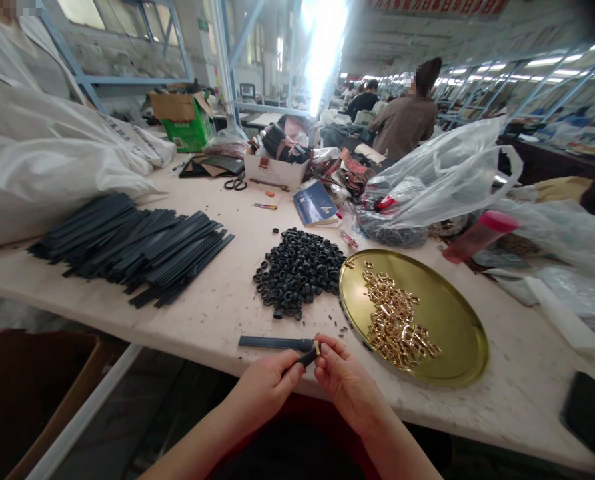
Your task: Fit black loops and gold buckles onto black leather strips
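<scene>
My left hand (270,383) pinches the end of a dark strap (272,343) that lies along the table's front edge. My right hand (344,380) is closed on a small gold buckle (317,347) at that same strap end, fingertips touching the left hand's. Just beyond lies a heap of black loops (300,270). To the right stands a round gold tray (457,320) holding several gold buckles (397,320). A fan of dark straps (137,247) is spread on the left of the table.
Big white sacks (42,153) crowd the left. A clear plastic bag (437,180), a pink bottle (480,235), a blue booklet (314,202), scissors (235,183) and a white box of parts (274,167) lie further back. A black phone (590,417) sits at the right edge. Other people work behind.
</scene>
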`<state>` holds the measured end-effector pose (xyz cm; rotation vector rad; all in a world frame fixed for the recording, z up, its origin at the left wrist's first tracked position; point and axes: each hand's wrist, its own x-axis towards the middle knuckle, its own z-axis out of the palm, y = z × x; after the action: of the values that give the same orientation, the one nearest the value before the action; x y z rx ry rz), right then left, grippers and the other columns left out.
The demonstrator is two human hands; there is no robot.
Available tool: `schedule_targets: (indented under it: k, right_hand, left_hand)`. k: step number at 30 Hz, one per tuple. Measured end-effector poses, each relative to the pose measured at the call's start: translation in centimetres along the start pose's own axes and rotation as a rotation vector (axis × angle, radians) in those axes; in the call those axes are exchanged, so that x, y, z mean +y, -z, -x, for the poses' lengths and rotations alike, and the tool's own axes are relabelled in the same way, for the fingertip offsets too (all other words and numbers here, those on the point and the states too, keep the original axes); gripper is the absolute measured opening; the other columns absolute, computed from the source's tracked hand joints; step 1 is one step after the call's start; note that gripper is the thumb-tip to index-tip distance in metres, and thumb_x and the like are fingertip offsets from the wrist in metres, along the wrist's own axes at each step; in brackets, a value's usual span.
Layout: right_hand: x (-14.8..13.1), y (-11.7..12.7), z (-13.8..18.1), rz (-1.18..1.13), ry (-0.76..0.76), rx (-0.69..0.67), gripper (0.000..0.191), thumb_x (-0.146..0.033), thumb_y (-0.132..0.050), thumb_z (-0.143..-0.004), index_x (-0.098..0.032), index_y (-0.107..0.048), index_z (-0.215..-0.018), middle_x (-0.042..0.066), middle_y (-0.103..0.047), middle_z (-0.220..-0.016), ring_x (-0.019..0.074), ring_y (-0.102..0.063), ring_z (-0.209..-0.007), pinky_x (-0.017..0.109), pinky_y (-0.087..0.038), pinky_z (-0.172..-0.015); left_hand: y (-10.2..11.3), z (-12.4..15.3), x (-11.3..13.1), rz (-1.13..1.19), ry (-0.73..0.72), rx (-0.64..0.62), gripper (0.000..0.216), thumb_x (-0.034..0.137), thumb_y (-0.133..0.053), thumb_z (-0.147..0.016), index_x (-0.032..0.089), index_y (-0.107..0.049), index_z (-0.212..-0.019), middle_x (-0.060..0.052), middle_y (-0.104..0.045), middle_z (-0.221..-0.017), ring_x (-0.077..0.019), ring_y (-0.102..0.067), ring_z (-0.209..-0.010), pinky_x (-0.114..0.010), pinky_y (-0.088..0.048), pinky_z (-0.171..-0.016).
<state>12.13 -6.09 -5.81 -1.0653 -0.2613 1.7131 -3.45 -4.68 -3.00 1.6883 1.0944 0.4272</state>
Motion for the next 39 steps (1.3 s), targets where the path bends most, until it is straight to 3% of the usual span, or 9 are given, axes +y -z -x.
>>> schedule_targets:
  k: [3, 8, 12, 16, 21, 24, 26, 31, 39]
  right_hand:
    - [1.2, -0.3, 0.6, 0.118, 0.075, -0.015, 0.025, -0.03, -0.072, -0.063, -0.018, -0.062, -0.083, -0.002, -0.059, -0.07, 0.0067, -0.051, -0.055, 0.019, -0.044, -0.054]
    - [1.3, -0.4, 1.3, 0.505, 0.35, -0.008, 0.022, -0.038, -0.064, -0.069, -0.016, -0.059, -0.07, -0.003, -0.054, -0.059, 0.0105, -0.047, -0.057, 0.022, -0.04, -0.057]
    - [0.9, -0.4, 1.2, 0.516, 0.269, -0.045, 0.024, -0.04, -0.056, -0.075, -0.016, -0.056, -0.07, -0.003, -0.052, -0.059, 0.0109, -0.046, -0.056, 0.023, -0.039, -0.056]
    - [1.0, -0.7, 1.0, 0.512, 0.249, -0.077, 0.022, -0.038, -0.049, -0.08, -0.018, -0.052, -0.073, -0.002, -0.052, -0.061, 0.0118, -0.048, -0.057, 0.024, -0.04, -0.056]
    - [1.5, 0.1, 1.4, 0.929, 0.713, 0.065, 0.014, -0.029, -0.046, -0.082, -0.019, -0.054, -0.076, 0.002, -0.057, -0.071, 0.0162, -0.052, -0.069, 0.028, -0.041, -0.064]
    - [1.6, 1.1, 1.4, 1.06, 0.923, 0.047, 0.008, -0.024, -0.049, -0.08, -0.02, -0.056, -0.08, 0.004, -0.058, -0.08, 0.0185, -0.054, -0.079, 0.031, -0.042, -0.074]
    - [1.4, 1.4, 1.3, 1.076, 0.889, 0.014, 0.008, -0.025, -0.05, -0.08, -0.02, -0.057, -0.081, 0.004, -0.059, -0.08, 0.0184, -0.054, -0.078, 0.031, -0.043, -0.072]
    - [0.7, 0.6, 1.2, 0.839, 0.524, 0.003, 0.021, -0.038, -0.048, -0.081, -0.018, -0.054, -0.076, 0.001, -0.058, -0.067, 0.0153, -0.053, -0.063, 0.026, -0.043, -0.058]
    - [0.4, 0.1, 1.1, 0.783, 0.502, 0.053, 0.024, -0.04, -0.047, -0.08, -0.019, -0.051, -0.072, -0.001, -0.056, -0.061, 0.0141, -0.053, -0.058, 0.025, -0.043, -0.055]
  left_hand:
    - [-0.2, -0.1, 0.4, 0.026, -0.025, 0.013, 0.021, 0.028, -0.038, -0.083, 0.017, -0.056, -0.087, -0.001, -0.061, -0.083, -0.0134, -0.052, -0.075, -0.022, -0.037, -0.069]
    - [-0.6, -0.3, -0.1, 0.202, 0.044, 0.006, 0.016, 0.03, -0.04, -0.082, 0.016, -0.049, -0.078, 0.005, -0.05, -0.06, -0.008, -0.043, -0.052, -0.018, -0.034, -0.052]
    - [-1.0, -0.4, -0.5, 0.415, 0.132, -0.056, 0.021, 0.036, -0.039, -0.081, 0.017, -0.045, -0.077, 0.006, -0.048, -0.055, -0.0042, -0.032, -0.036, -0.017, -0.023, -0.036]
    - [-1.4, -0.6, -0.4, 0.532, 0.195, -0.025, 0.019, 0.035, -0.044, -0.077, 0.016, -0.043, -0.073, 0.005, -0.051, -0.057, -0.0025, -0.033, -0.034, -0.016, -0.021, -0.035]
    - [-1.6, -0.7, -0.3, 0.575, 0.23, -0.014, 0.018, 0.034, -0.047, -0.075, 0.016, -0.042, -0.071, 0.004, -0.053, -0.059, -0.003, -0.036, -0.036, -0.016, -0.025, -0.037]
    - [-2.0, -0.7, -0.8, 0.512, 0.178, 0.006, 0.021, 0.037, -0.046, -0.076, 0.016, -0.043, -0.071, 0.004, -0.053, -0.06, -0.0036, -0.037, -0.036, -0.017, -0.026, -0.037]
    - [-2.2, -0.7, -1.0, 0.458, 0.155, 0.02, 0.022, 0.038, -0.046, -0.076, 0.017, -0.044, -0.071, 0.004, -0.053, -0.059, -0.0041, -0.037, -0.037, -0.017, -0.026, -0.037]
    - [-1.9, -0.7, -0.2, 0.489, 0.207, -0.021, 0.02, 0.036, -0.046, -0.076, 0.017, -0.043, -0.072, 0.004, -0.054, -0.059, -0.0038, -0.037, -0.037, -0.017, -0.027, -0.039]
    - [-1.7, -1.1, 0.5, 0.5, 0.245, -0.012, 0.017, 0.033, -0.046, -0.075, 0.016, -0.046, -0.072, 0.003, -0.056, -0.059, -0.0038, -0.038, -0.036, -0.017, -0.028, -0.04]
